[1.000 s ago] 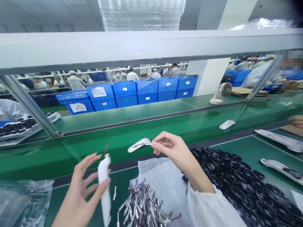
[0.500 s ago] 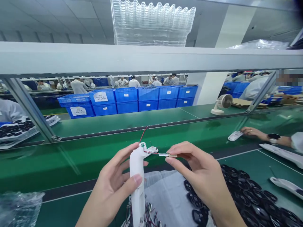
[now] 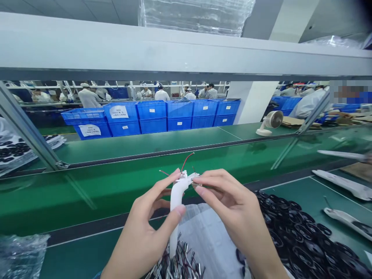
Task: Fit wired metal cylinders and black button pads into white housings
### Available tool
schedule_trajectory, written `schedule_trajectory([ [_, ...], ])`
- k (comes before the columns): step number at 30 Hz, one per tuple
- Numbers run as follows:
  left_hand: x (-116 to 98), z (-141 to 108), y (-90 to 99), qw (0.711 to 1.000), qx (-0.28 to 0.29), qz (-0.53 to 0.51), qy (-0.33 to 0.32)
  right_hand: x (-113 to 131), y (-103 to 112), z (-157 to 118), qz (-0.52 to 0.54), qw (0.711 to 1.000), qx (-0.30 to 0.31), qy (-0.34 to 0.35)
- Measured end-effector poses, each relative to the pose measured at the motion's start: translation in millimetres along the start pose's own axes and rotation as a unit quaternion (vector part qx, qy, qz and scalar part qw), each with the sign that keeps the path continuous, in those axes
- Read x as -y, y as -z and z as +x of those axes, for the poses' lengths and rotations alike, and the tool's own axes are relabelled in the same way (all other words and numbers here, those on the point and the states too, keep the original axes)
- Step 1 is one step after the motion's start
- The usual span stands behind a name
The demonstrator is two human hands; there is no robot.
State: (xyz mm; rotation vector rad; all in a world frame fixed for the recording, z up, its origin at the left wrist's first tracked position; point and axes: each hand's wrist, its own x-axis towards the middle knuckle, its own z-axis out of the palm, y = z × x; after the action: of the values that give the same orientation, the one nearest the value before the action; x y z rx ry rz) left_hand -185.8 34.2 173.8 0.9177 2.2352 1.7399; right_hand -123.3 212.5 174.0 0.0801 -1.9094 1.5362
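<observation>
My left hand (image 3: 155,217) is closed around a white curved plastic housing (image 3: 176,197), its thumb on the near side and its fingertips by the bent upper end. A red wire (image 3: 187,159) sticks up from that end. My right hand (image 3: 225,195) pinches a thin wired metal rod (image 3: 197,184) close against the housing's upper right side; the fingers hide most of the rod. Below the housing lies a pile of similar wired metal rods (image 3: 186,261).
Many black round plastic parts (image 3: 302,240) lie at the right, beside a white sheet (image 3: 209,236). White elongated housings (image 3: 343,184) rest farther right. Clear plastic wrap (image 3: 23,255) lies at the left. Beyond the green barrier (image 3: 116,186) stand blue crates (image 3: 152,118) and a small fan (image 3: 271,121).
My right hand has brought the wired rod left, up to the housing's top. The housing has turned slightly. The view has shifted, and the co-worker's watch-wearing hand at right is out of sight.
</observation>
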Motion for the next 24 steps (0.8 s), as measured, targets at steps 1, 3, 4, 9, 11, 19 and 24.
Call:
schedule_trajectory([
  [1, 1, 0, 1.2, 1.000, 0.005, -0.009, 0.006, 0, 1, 0, 0.001, 1.000, 0.002, -0.004],
  [3, 1, 2, 2.7, 1.000, 0.006, -0.025, 0.009, 0, 3, -1, 0.002, 1.000, 0.001, -0.006],
  [4, 2, 3, 3.0, 1.000, 0.001, -0.031, 0.002, -1, 4, -1, 0.002, 1.000, 0.000, -0.005],
  [9, 3, 7, 2.5, 0.998, -0.004, -0.035, -0.049, -4, 0, 1, -0.008, 1.000, 0.003, 0.005],
  [11, 5, 8, 3.0, 0.998, -0.003, -0.036, -0.048, -5, -2, 1, -0.021, 1.000, 0.014, 0.015],
  [19, -1, 9, 6.3, 0.999, -0.034, -0.026, -0.033, 13, 51, 1, -0.166, 0.984, -0.062, 0.022],
  [24, -7, 9, 5.8, 0.999, -0.040, -0.003, -0.032, -21, 111, -17, -0.375, 0.913, -0.004, -0.161],
])
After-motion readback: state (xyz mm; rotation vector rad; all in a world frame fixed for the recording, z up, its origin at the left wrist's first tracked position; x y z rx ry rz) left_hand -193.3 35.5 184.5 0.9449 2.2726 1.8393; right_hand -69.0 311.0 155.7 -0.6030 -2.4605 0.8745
